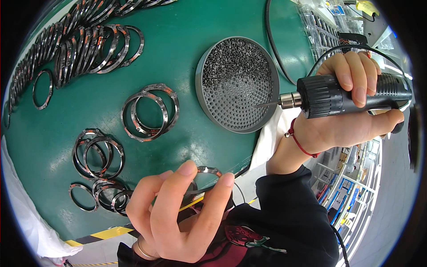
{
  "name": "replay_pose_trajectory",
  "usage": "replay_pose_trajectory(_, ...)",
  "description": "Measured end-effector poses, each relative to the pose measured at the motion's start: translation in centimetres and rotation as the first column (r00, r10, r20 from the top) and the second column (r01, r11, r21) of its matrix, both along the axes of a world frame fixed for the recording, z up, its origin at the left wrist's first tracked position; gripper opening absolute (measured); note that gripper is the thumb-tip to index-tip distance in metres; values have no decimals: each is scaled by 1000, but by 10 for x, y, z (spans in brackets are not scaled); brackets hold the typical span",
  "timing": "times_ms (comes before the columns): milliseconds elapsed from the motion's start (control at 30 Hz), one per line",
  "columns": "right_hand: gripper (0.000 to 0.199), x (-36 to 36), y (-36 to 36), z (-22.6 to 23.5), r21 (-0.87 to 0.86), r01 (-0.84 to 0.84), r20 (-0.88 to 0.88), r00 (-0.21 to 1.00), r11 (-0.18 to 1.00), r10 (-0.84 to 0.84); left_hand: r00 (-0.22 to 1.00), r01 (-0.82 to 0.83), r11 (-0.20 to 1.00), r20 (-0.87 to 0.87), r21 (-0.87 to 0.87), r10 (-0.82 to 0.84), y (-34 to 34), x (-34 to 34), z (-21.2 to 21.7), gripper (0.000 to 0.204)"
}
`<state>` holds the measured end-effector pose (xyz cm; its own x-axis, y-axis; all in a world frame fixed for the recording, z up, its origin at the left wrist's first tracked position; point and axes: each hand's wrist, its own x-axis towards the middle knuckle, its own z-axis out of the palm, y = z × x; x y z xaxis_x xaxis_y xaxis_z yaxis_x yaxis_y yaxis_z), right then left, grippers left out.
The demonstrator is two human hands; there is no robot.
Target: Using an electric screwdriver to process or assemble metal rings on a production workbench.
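My left hand (182,218) pinches a thin metal ring (209,170) between its fingertips at the near edge of the table. My right hand (340,131) is wrapped round a black electric screwdriver (321,95), held sideways with its bit pointing left. The bit's tip hangs over a round grey dish (199,89) with a grid of small holes, and many tiny dark screws (238,62) are heaped in its far half. Whether a screw sits on the tip is too small to tell. Left of the dish, two overlapping metal rings (165,118) lie flat.
Long rows of stacked rings (73,55) fill the far left of the green table (187,49). Several loose rings (98,155) lie at near left. A black cable (272,44) runs beyond the dish. Clear trays (318,26) stand at far right, and yellow-black tape (111,232) marks the near edge.
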<state>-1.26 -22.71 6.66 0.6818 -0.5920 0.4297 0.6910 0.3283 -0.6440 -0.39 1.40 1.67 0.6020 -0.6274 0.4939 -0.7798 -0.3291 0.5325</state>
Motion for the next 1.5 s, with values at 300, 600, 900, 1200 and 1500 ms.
replay_pose_trajectory(300,58,1,0,-2,-36,-17,12,1000,999,17,998,-13,996,58,-91,19,-6,5,-8,21)
replay_pose_trajectory(600,61,13,-13,-32,-149,-509,181,829,848,530,986,-90,993,-136,76,99,-15,5,-10,23)
replay_pose_trajectory(900,67,12,33,-34,116,-409,91,912,905,401,997,-35,999,-72,24,36,-9,7,-1,11)
replay_pose_trajectory(1200,54,13,-8,-5,-86,-635,-87,772,767,630,999,-4,999,-45,42,6,-6,6,-1,12)
replay_pose_trajectory(1500,75,8,3,-5,-525,-282,28,937,803,348,995,38,986,-93,163,-23,-15,8,-12,25)
